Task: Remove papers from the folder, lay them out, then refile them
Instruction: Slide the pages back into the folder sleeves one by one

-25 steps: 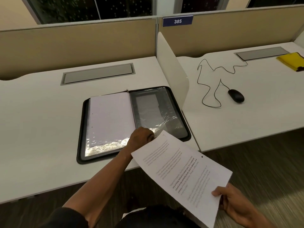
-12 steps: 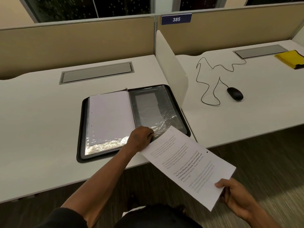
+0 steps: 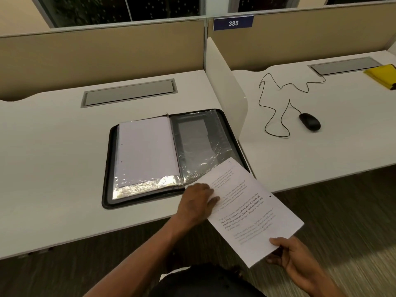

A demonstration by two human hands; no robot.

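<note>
A black zip folder (image 3: 107, 168) lies open on the white desk (image 3: 53, 168). Its left half holds a blank white sheet (image 3: 147, 148) inside a clear plastic sleeve. The right half shows a crinkled clear sleeve (image 3: 199, 142) over dark lining. A printed sheet (image 3: 250, 209) hangs tilted over the folder's lower right corner and the desk edge. My left hand (image 3: 198, 203) is at the sheet's left edge with the thumb on top of the paper. My right hand (image 3: 289, 254) pinches the sheet's lower corner, off the desk.
A low white divider (image 3: 225, 82) stands right of the folder. On the neighbouring desk lie a black corded mouse (image 3: 310, 122) and something yellow (image 3: 383, 75) at the far right. Grey cable hatches (image 3: 128, 92) sit at the back, below the beige partition.
The printed sheet has moved up and left, over the folder's lower right corner. My left hand has left the sleeve's bottom edge and taken the sheet's left edge. My right hand followed.
</note>
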